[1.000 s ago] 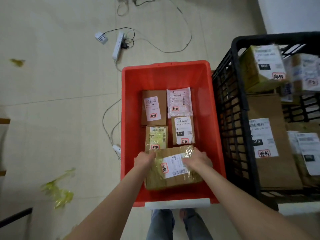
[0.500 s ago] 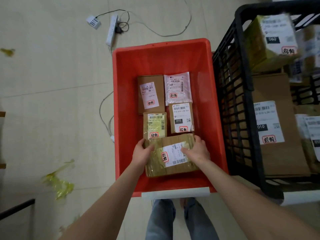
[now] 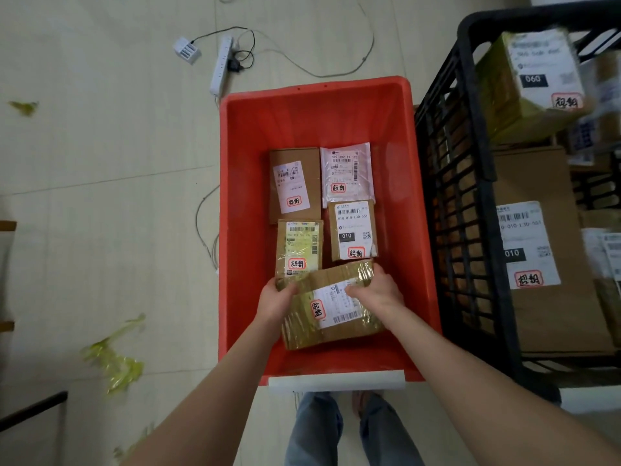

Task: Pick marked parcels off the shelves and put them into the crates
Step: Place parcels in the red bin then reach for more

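Two hands grip one taped parcel [image 3: 331, 311] near the red crate's [image 3: 316, 109] near edge, its long axis crosswise. The left hand [image 3: 277, 299] curls round the far-left corner, the right hand [image 3: 379, 290] over the label. Four labelled parcels [image 3: 352, 230] lie just beyond.

Four parcels [image 3: 322, 203] lie two by two inside a crate [image 3: 416, 230] on the floor; a fifth parcel [image 3: 331, 306] sits nearest. A second crate [image 3: 470, 210] stands right.
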{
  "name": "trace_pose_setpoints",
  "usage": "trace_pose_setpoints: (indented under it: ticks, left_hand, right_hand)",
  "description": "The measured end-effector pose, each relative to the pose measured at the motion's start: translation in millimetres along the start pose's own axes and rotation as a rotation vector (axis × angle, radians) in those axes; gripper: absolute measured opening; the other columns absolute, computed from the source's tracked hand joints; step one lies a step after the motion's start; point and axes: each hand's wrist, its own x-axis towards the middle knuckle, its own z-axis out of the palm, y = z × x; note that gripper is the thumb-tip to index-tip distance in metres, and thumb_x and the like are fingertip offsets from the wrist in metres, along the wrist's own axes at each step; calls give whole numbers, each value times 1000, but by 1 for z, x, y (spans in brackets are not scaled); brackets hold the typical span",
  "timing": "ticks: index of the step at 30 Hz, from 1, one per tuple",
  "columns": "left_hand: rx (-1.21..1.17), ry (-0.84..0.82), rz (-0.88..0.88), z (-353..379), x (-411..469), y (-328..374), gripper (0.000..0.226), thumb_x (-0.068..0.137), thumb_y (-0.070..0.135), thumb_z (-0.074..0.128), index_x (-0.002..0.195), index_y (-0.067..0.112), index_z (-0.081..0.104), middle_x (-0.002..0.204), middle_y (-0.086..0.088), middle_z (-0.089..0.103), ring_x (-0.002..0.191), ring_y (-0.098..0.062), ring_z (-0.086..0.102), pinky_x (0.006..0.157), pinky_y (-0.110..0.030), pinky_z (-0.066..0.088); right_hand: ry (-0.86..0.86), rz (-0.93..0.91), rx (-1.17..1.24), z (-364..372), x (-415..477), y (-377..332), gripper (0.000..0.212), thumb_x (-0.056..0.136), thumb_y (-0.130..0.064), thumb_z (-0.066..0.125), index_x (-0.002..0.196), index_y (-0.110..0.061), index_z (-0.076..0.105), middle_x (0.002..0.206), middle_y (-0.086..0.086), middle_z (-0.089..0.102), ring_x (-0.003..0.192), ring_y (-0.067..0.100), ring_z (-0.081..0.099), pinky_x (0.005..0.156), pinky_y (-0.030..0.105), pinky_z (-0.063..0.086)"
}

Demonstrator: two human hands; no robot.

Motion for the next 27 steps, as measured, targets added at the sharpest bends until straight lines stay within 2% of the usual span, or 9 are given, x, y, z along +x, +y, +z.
trace_pose_setpoints:
  ticks: [3,6,8,10,12,17,20,22,27]
  left_hand:
    - [163,35,10,-1,1,-3,48,91,26,59,133,7,46,122,-14,61,105,-30,64,92,-48,52]
    - [563,103,161,-3,-5,-6,74,92,29,59,152,13,18,155,-14,24,139,-32,34,109,-48,38]
    - [911,176,390,-5,-10,-9,80,91,29,59,153,22,10,160,-8,10,146,-29,18,114,-48,30]
    - [1229,110,565,1,-15,-14,84,91,34,58,153,28,2,161,-7,-2,148,-28,1,119,-51,12]
    - [1387,-11,560,10,-16,-18,93,89,43,59,152,28,-8,160,-8,-13,147,-30,-10,116,-53,0]
    - [1383,-57,542,17,-10,-29,98,88,44,60,152,27,-12,160,-7,-15,147,-31,-11,117,-48,2]
    - [1461,-75,653,18,-11,-30,91,88,40,60,153,30,-3,161,-4,-4,148,-27,-6,117,-50,-2]
    - [1451,-81,646,22,-10,-27,87,88,36,59,153,28,2,161,-2,3,148,-25,-3,118,-49,-2]
    - [1378,-73,620,20,-4,-21,79,92,32,52,154,25,4,162,1,3,148,-20,-1,118,-42,-3]
  right_hand:
    - [-40,51,-21,7,-8,5,88,82,-32,71,152,-16,19,146,12,41,130,32,45,106,45,41]
    - [-52,65,-74,11,-13,15,95,87,-29,66,154,-17,-1,152,13,32,135,33,40,106,42,39]
    - [9,-46,-236,11,-18,20,98,87,-28,66,153,-24,-6,159,11,12,143,33,25,110,45,34]
    - [104,-222,-447,11,-22,21,98,88,-22,64,153,-27,-9,161,7,-6,148,32,5,117,45,23]
    - [170,-368,-603,10,-21,19,100,87,-21,64,152,-27,-12,160,6,-16,148,31,-5,121,43,12]
    - [192,-462,-736,6,-11,18,104,86,-29,67,152,-26,-13,160,2,-18,148,31,-10,121,43,6]
    - [80,-490,-729,11,-8,16,100,84,-33,69,153,-33,-4,161,-3,-4,147,28,5,115,40,27]
    - [-5,-446,-730,16,-9,13,91,86,-28,67,153,-33,4,160,-5,5,145,27,7,107,39,37]
    - [-21,-368,-588,12,-6,8,80,90,-20,60,152,-35,12,161,-4,-1,147,25,3,110,40,34]
